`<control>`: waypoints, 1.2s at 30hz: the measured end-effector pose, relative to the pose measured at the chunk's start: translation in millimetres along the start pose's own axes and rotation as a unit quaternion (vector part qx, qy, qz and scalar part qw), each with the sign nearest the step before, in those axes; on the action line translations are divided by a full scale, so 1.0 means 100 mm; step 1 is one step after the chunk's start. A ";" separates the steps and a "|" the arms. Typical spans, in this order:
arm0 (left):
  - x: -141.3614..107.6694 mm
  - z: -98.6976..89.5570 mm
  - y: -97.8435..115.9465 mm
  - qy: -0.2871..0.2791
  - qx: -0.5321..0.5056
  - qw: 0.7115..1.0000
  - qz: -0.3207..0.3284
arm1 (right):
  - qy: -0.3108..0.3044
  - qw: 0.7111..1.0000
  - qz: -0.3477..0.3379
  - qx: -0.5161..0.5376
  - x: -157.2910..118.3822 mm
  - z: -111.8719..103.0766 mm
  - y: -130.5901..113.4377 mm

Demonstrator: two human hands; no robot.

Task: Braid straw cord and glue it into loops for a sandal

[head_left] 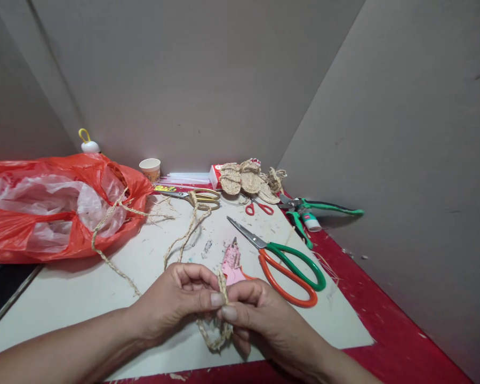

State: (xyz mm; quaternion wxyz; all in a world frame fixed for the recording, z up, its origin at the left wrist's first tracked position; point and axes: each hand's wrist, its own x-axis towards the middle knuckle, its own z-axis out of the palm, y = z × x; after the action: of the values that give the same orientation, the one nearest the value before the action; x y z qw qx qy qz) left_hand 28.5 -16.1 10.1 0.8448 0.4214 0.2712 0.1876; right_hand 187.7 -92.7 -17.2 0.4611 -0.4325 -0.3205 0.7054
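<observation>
You are holding the braided cord (216, 345) exactly where your two hands are meeting: the left hand (176, 304) is pinching it between thumb and forefinger, and the right hand (260, 314) is closing on it also, the thumb tips touching or nearly so. A short part of the cord is standing up beyond the thumbs, and a bent loop is hanging on the near side of the grip, toward your body. So its long axis is running away from you and toward you, across the line joining the hands. The loop is lying nearer to your right hand, whose lower fingers are curling beside it. The cord is looking dry, pale and fibrous, with a knobbly plait. Beyond the left hand, two similar strands (190, 229) are stretching toward the gold-handled scissors (208, 197); whether they are joining your cord, I cannot tell, because the hand is hiding it. Just beyond the grip, a pink tool (232, 272) with a dark tip is lying partly covered. To the right and beyond, the large scissors (260, 242) are resting, showing smooth metal blades and rounded green and orange handles. Far to the left, a crinkled red plastic bag (16, 245) is bulging over the pale board (336, 320).
</observation>
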 end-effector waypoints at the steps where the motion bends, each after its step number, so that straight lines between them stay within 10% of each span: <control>1: 0.00 0.00 0.00 0.000 -0.003 1.000 -0.006 | -0.004 1.000 0.007 0.004 0.00 0.01 0.00; 20: 0.03 -0.01 -0.02 -0.046 0.021 0.999 -0.020 | 0.058 0.989 -0.095 0.102 0.01 0.05 -0.05; 36: 0.00 -0.02 -0.05 -0.016 0.117 0.993 0.016 | 0.142 0.976 -0.160 -0.036 -0.04 0.07 0.01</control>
State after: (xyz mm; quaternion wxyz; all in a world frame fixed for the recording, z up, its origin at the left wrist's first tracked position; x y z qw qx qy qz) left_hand 27.8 -17.3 4.8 0.7906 0.5249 0.2711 0.1611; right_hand 182.0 -97.0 -13.4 0.5930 -0.4878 -0.3417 0.5419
